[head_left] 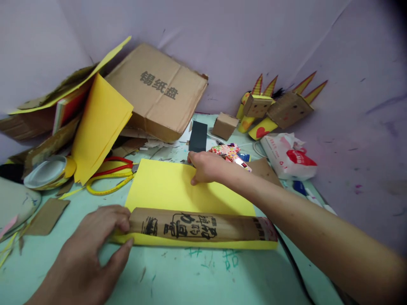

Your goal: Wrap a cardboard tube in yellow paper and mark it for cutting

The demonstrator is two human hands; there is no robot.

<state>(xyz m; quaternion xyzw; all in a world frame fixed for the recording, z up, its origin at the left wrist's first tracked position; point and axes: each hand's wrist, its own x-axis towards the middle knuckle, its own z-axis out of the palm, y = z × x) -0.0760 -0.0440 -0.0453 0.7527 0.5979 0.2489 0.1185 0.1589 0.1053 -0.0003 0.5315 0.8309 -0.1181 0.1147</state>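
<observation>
A brown cardboard tube [193, 225] with black printing lies across the front of a yellow sheet of paper [159, 184]. The paper's near edge curls up along the tube's front side. My left hand [92, 245] holds the tube's left end, fingers on top and thumb at the front by the paper edge. Stretched over the sheet, my right hand [206, 166] hovers at or touches the paper's far edge; its thumb and index finger are apart with nothing visible between them. Just beyond its fingertips is a dark rectangular piece [198, 136].
Scissors [111, 180], a tape roll [47, 173] and folded yellow paper [101, 123] lie left. A large cardboard box [159, 91] leans at the back. A small cardboard box [225, 126], cardboard figures [289, 109] and a tissue pack [288, 156] stand right. A black cable [294, 264] runs front right.
</observation>
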